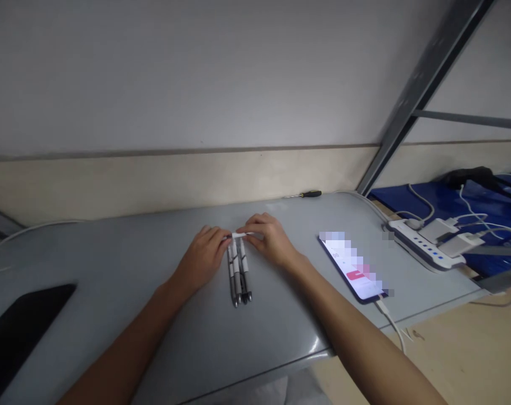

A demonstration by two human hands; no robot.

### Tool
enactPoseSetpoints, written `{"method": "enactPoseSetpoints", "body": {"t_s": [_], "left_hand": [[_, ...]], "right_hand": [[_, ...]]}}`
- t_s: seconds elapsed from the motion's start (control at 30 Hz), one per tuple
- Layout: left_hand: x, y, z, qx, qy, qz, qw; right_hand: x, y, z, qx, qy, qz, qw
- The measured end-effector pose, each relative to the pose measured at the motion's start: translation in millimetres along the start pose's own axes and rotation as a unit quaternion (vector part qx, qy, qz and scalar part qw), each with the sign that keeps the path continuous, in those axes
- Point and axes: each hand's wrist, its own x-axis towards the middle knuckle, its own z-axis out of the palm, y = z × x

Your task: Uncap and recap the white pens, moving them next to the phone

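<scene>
Several pens [239,273] with white and grey barrels lie side by side on the grey table, their grey ends toward me. Just beyond their far ends, a slim white pen [238,235] is held crosswise between my two hands. My left hand [208,247] pinches its left end with thumb and fingers. At the other end, my right hand [270,236] is closed on it, thumb below and fingers above. Fingers cover both ends of this pen, so only its middle shows clearly.
A lit phone [354,270] with a white cable lies right of my right arm. Beyond it sits a power strip [426,246] with chargers. A screwdriver [311,194] rests by the wall. A black flat object [23,332] is at the left.
</scene>
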Motion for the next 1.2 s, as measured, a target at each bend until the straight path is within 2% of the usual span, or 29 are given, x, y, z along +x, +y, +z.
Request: {"method": "enactPoseSetpoints", "body": {"t_s": [0.17, 0.7, 0.9, 1.03, 1.2], "left_hand": [[-1, -2, 1.3, -0.003, 0.008, 0.011, 1.000], [-1, -1, 1.1, -0.018, -0.001, 0.021, 1.000], [-1, 1, -1.1, -0.027, 0.006, 0.029, 0.999], [0, 3, -2.7, -0.030, 0.007, 0.038, 0.999], [0, 4, -3.9, -0.021, 0.010, 0.027, 0.999]], "right_hand": [[1, 0, -1, 0.020, -0.002, -0.012, 1.000], [3, -6, -6, 0.061, -0.028, 0.021, 0.998], [2, -11, -10, 0.108, -0.076, 0.064, 0.989], [2, -13, -12, 0.104, -0.100, 0.094, 0.985], [2, -11, -12, 0.125, -0.069, 0.110, 0.984]]}}
